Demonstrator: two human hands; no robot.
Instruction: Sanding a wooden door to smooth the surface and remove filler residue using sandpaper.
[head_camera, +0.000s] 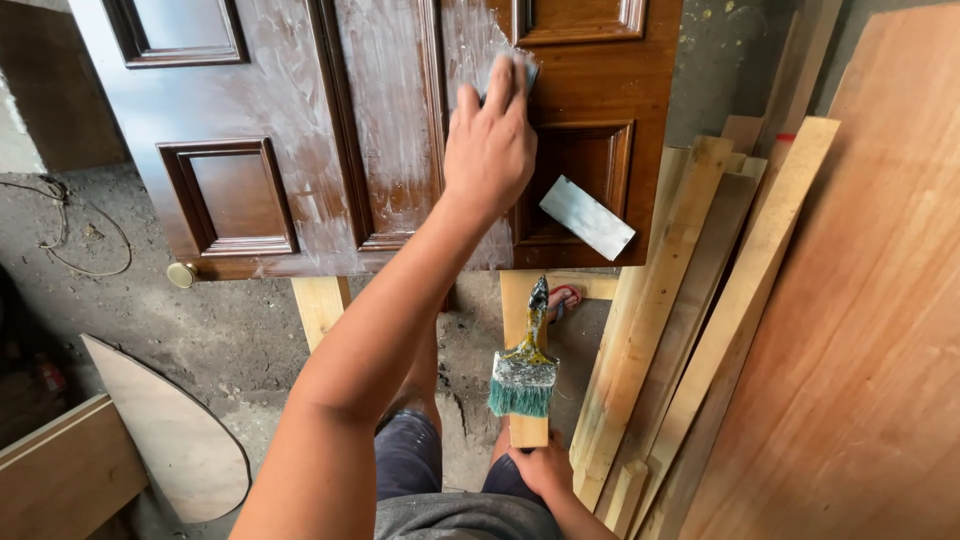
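Closest to you, your right hand rests low in the view on the near end of a pale wooden plank, with the fingers curled loosely over the wood; it grips nothing else. On that same plank, just beyond the hand, lies a paint brush with greenish bristles pointing toward you and a stained handle pointing away. Your left arm reaches forward across the middle of the view, and your left hand presses flat on a small grey sanding pad, the fingers stretched out over it and the pad mostly hidden below them. The pad lies on a dark brown panelled door, which lies flat on wooden supports above the floor. White dusty streaks cover the middle part of the door, around and to the left of your hand. A loose grey sheet of sandpaper lies on the door, just to the right of your wrist. A round pale knob sits at the near left corner of the door. To the right, several light wooden boards lean together beside a large plywood sheet.
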